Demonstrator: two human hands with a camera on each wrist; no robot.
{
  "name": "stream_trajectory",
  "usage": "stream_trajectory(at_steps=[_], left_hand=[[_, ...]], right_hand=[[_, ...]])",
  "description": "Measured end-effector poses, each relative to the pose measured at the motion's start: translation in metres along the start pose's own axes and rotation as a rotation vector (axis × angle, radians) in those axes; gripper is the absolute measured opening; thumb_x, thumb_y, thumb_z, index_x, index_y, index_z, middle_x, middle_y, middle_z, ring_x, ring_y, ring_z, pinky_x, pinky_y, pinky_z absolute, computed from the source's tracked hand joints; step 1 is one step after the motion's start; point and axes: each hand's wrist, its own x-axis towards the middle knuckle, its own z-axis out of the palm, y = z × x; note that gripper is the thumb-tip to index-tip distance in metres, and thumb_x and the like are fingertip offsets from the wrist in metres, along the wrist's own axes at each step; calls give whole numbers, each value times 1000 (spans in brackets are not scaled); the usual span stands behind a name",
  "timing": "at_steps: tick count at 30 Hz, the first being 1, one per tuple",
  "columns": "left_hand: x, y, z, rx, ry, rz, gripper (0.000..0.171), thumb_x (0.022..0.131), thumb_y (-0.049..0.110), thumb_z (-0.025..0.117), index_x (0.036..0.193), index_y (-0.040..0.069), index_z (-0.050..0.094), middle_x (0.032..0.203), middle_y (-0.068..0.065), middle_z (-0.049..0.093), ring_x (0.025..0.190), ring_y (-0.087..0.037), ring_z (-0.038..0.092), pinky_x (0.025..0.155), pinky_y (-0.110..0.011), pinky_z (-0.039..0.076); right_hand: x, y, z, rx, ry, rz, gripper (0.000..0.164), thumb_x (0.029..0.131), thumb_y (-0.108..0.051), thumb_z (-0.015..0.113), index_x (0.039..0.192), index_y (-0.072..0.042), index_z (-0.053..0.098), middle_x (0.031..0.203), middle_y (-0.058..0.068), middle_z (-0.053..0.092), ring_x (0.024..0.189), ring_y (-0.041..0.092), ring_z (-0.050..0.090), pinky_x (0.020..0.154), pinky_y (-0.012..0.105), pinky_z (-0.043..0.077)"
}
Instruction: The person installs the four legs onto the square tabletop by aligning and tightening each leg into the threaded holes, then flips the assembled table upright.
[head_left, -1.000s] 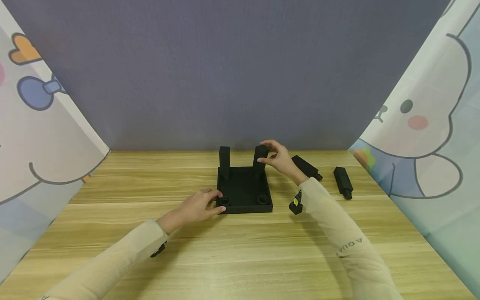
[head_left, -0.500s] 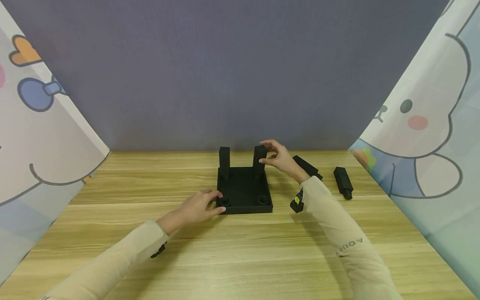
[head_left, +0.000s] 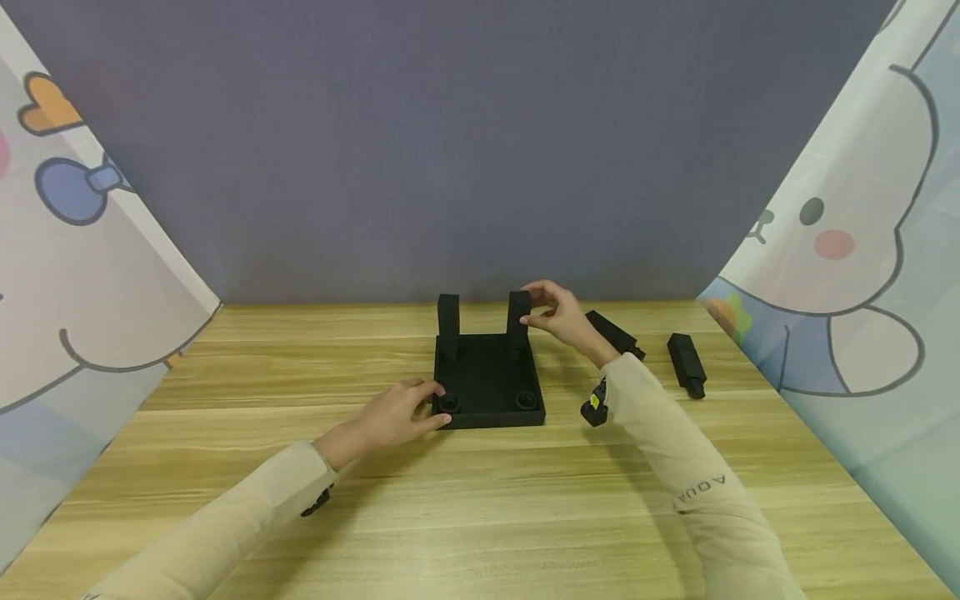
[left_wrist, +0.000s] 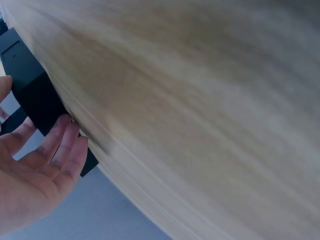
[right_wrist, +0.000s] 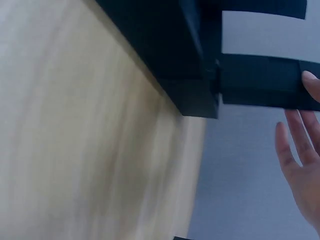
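Note:
A black square base (head_left: 487,379) with a raised rim, like a small upturned tabletop, lies on the wooden table. Round sockets (head_left: 527,400) show in its two near corners. Two square black legs stand upright at its far corners, the left leg (head_left: 448,325) untouched. My right hand (head_left: 558,317) pinches the upper part of the right leg (head_left: 517,312) between thumb and fingers. In the right wrist view that leg (right_wrist: 260,82) meets the base at its corner. My left hand (head_left: 390,414) grips the near left corner of the base, fingers along its side in the left wrist view.
Two more black legs with narrower peg ends lie on the table at the right: one leg (head_left: 611,332) just behind my right wrist, another leg (head_left: 686,365) farther right. A grey panel (head_left: 450,167) rises behind the table (head_left: 480,517); printed cloths flank both sides.
The right leg, tilted slightly to the right a second ago, now stands straighter, its top shifted a little left with my right fingers. My left hand stays in place.

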Motion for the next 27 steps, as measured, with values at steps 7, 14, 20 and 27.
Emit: stream_trajectory(at_steps=[7, 14, 20, 27], left_hand=[[0, 1, -2, -7, -6, -2, 41, 86, 40, 61, 115, 12, 58, 99, -6, 61, 83, -16, 59, 61, -24, 47], [0, 1, -2, -3, -6, -9, 41, 86, 41, 61, 115, 12, 58, 100, -6, 61, 85, -16, 60, 61, -23, 47], [0, 1, -1, -6, -7, -11, 41, 86, 41, 61, 115, 13, 58, 98, -6, 61, 83, -15, 59, 61, -23, 46], [0, 2, -2, -8, -5, -5, 40, 86, 40, 61, 115, 12, 58, 99, -6, 62, 85, -17, 60, 63, -26, 48]], right_hand=[[-5, -4, 10, 19, 92, 6, 46, 78, 5, 67, 119, 10, 46, 110, 29, 51, 102, 47, 52, 77, 46, 47], [-4, -1, 7, 20, 49, 11, 51, 79, 2, 67, 124, 7, 44, 113, 27, 49, 105, 44, 51, 81, 49, 46], [6, 21, -2, 3, -37, -10, 52, 81, -6, 68, 128, -2, 46, 117, 18, 52, 106, 34, 53, 85, 46, 48], [8, 29, -4, -48, -24, -43, 45, 81, -9, 69, 122, -3, 51, 110, 17, 57, 98, 33, 57, 75, 36, 51]])
